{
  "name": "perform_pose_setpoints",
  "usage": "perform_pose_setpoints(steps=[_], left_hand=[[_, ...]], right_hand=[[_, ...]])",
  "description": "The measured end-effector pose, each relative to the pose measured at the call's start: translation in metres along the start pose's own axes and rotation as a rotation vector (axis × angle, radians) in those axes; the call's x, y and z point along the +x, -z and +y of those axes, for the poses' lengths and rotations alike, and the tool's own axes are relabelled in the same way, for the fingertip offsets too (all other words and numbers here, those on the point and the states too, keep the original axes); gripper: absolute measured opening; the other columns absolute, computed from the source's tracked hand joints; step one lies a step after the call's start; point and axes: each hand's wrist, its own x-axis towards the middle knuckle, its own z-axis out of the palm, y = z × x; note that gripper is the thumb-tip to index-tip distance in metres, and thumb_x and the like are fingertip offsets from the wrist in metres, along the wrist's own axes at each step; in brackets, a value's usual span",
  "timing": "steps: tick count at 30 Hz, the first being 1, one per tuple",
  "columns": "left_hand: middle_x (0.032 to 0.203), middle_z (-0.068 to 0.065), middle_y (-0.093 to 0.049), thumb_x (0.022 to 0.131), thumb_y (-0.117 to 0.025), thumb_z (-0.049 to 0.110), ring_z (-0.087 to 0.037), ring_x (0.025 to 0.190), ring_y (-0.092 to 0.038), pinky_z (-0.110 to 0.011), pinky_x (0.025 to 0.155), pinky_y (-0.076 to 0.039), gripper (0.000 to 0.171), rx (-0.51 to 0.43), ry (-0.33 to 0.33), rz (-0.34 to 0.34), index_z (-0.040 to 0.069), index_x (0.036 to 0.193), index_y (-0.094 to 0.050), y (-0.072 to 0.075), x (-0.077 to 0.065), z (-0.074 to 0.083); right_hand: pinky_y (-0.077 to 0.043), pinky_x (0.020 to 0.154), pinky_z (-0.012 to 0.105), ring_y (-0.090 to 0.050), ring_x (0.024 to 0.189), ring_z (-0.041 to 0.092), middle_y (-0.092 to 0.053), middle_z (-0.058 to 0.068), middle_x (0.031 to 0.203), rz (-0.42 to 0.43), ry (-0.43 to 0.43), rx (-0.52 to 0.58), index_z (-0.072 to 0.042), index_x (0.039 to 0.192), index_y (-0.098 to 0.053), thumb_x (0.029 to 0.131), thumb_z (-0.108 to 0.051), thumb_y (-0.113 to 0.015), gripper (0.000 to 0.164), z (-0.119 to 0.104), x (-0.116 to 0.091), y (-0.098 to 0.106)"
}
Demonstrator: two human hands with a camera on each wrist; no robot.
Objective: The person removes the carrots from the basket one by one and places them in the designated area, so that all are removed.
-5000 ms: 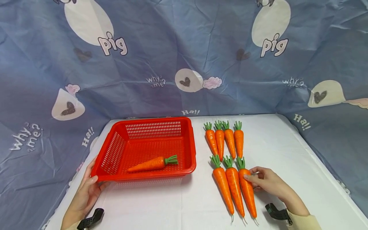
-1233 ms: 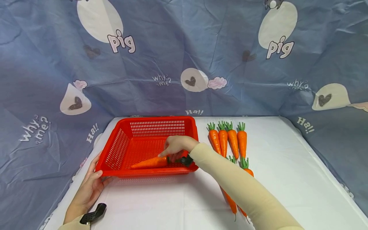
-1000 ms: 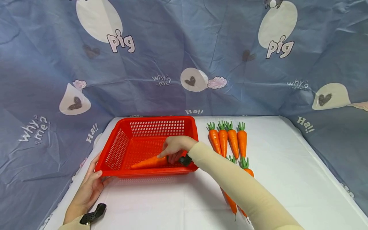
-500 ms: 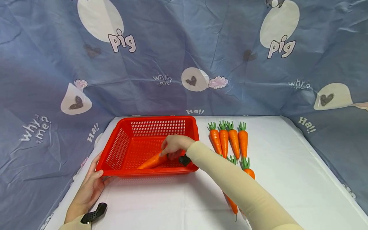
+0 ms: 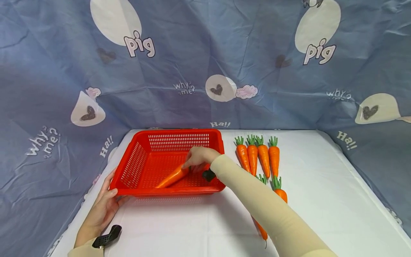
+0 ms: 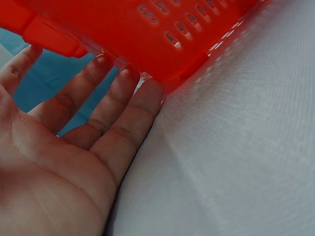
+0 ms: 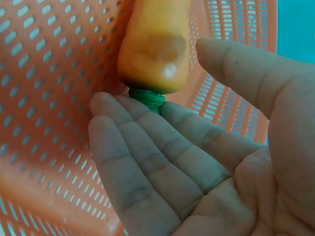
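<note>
A red perforated plastic basket (image 5: 171,192) stands on the white-covered table, and one carrot (image 5: 172,177) lies slantwise inside it. My left hand (image 5: 103,208) holds the basket's near-left corner, thumb at the rim. In the left wrist view, its extended fingers (image 6: 123,128) touch the basket's outer side (image 6: 147,49) low down. Reaching into the basket, my right hand (image 5: 201,157) holds the carrot by its top end. The right wrist view shows fingertips (image 7: 106,110) at the carrot's green stem (image 7: 150,100) and the thumb (image 7: 221,54) close beside its orange shoulder (image 7: 155,54). The leaves are mostly hidden.
Several carrots (image 5: 264,160) lie in a row at the back, right of the basket. More carrots (image 5: 281,195) lie nearer, partly hidden under my right sleeve (image 5: 257,203). A blue printed cloth (image 5: 179,53) hangs behind the table (image 5: 321,178).
My right hand has moved from the carrots on the table into the basket. Over the last second the carrot there has turned, its top end shifting up and away. The left hand keeps its place.
</note>
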Motion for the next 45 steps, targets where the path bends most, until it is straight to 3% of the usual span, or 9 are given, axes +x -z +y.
perform_pose_setpoints(steps=[8,14,17,23,30,38,45], left_hand=[[0.158,0.012,-0.038,0.109,-0.038,0.013,-0.004,0.132,-0.06,-0.028,0.103,-0.058,0.069,0.008,0.012,0.006,0.036,0.171,-0.016,0.0,0.0,0.002],[0.159,0.011,-0.038,0.11,-0.037,0.012,-0.005,0.132,-0.06,-0.029,0.103,-0.059,0.069,-0.002,0.002,0.004,0.034,0.171,-0.017,0.001,-0.001,0.0],[0.158,0.012,-0.039,0.109,-0.039,0.013,-0.006,0.132,-0.06,-0.029,0.102,-0.059,0.069,0.007,0.007,0.019,0.035,0.171,-0.018,0.0,-0.002,0.001],[0.158,0.013,-0.039,0.109,-0.04,0.014,-0.005,0.132,-0.06,-0.029,0.103,-0.059,0.069,0.02,0.018,0.016,0.036,0.171,-0.018,0.0,-0.001,0.002],[0.159,0.013,-0.04,0.109,-0.04,0.014,-0.004,0.131,-0.061,-0.028,0.103,-0.058,0.07,0.027,0.018,0.018,0.035,0.171,-0.017,-0.002,0.0,0.003],[0.159,0.012,-0.04,0.109,-0.039,0.013,-0.005,0.131,-0.062,-0.028,0.102,-0.059,0.069,0.023,0.005,0.015,0.033,0.171,-0.017,0.0,0.0,0.001],[0.159,0.012,-0.038,0.109,-0.04,0.013,-0.004,0.131,-0.061,-0.028,0.104,-0.058,0.07,0.026,0.018,0.018,0.035,0.171,-0.016,-0.001,0.001,0.002]], right_hand=[[-0.062,0.1,0.041,-0.076,0.113,0.032,-0.075,0.016,0.121,0.073,-0.055,-0.011,-0.004,0.121,-0.072,0.1,-0.032,-0.076,0.035,0.001,0.006,0.007],[-0.062,0.096,0.039,-0.074,0.096,0.027,-0.068,0.005,0.093,0.129,-0.05,-0.06,-0.009,0.095,-0.069,0.099,-0.033,-0.078,0.026,-0.003,0.014,0.004],[-0.062,0.096,0.039,-0.071,0.094,0.027,-0.063,0.003,0.088,0.161,-0.054,-0.07,-0.008,0.092,-0.067,0.098,-0.033,-0.079,0.029,-0.006,0.018,0.0],[-0.064,0.094,0.039,-0.076,0.107,0.033,-0.063,0.006,0.097,0.224,-0.079,-0.034,-0.002,0.107,-0.066,0.096,-0.029,-0.081,0.032,-0.011,0.024,-0.007],[-0.064,0.09,0.037,-0.078,0.105,0.034,-0.079,0.016,0.105,0.23,-0.191,0.018,-0.007,0.091,-0.065,0.096,-0.041,-0.08,0.038,-0.009,0.024,-0.009],[-0.064,0.076,0.033,-0.079,0.103,0.034,-0.081,0.02,0.107,0.18,-0.169,0.089,-0.009,0.089,-0.071,0.099,-0.043,-0.077,0.036,-0.001,0.027,-0.01],[-0.062,0.099,0.042,-0.076,0.113,0.038,-0.077,0.026,0.118,0.137,-0.152,0.224,-0.009,0.085,-0.066,0.1,-0.037,-0.075,0.033,0.003,0.032,-0.011]])
